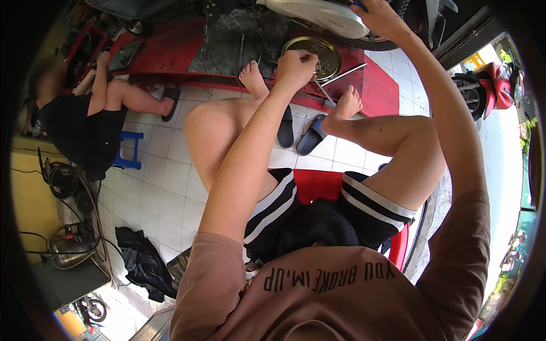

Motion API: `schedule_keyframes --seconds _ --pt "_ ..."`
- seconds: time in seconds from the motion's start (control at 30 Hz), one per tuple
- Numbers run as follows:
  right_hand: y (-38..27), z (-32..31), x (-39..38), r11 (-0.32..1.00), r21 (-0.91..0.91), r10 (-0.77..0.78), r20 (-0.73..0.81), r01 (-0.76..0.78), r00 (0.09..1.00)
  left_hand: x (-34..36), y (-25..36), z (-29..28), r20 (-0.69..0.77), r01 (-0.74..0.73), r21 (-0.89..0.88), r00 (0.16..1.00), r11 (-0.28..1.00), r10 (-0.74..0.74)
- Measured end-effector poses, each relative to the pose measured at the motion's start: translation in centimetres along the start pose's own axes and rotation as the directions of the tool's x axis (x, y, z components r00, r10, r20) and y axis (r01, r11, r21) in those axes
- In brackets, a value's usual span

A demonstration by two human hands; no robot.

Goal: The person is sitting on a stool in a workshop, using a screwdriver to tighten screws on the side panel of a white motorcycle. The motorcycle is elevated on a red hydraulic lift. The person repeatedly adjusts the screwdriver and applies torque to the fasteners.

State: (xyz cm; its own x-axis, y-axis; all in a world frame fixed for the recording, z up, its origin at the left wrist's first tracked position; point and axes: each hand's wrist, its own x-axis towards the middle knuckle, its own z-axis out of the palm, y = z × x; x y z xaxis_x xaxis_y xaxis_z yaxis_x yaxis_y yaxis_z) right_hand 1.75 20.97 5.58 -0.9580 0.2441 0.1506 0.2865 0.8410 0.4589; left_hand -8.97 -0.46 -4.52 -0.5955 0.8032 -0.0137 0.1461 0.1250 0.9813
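Note:
My left hand is closed in a pinch above a round gold tin tray with small metal pieces in it; what its fingers hold is hidden. My right hand is raised at the top, fingers wrapped round a small blue object, beside the white side panel of a motorbike. A long metal T-handled tool lies beside the tray on the red platform, near my bare feet.
At left, a co-worker sits by a blue stool. A pair of slippers lies on the tiles. A compressor, hoses and black cloth are at lower left. A red scooter stands at right.

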Motion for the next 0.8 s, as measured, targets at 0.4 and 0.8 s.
schedule_keyframes --seconds 0.4,0.8 --pt "4.2 0.5 -9.4 0.823 0.468 0.019 0.542 -0.321 0.840 8.4 -15.4 0.6 0.040 0.195 0.802 0.925 0.565 -0.378" --pt "5.2 -1.0 -11.1 0.711 0.511 0.002 0.686 -0.483 0.728 16.9 -24.5 4.5 -0.261 0.386 0.573 0.922 0.723 -0.286"
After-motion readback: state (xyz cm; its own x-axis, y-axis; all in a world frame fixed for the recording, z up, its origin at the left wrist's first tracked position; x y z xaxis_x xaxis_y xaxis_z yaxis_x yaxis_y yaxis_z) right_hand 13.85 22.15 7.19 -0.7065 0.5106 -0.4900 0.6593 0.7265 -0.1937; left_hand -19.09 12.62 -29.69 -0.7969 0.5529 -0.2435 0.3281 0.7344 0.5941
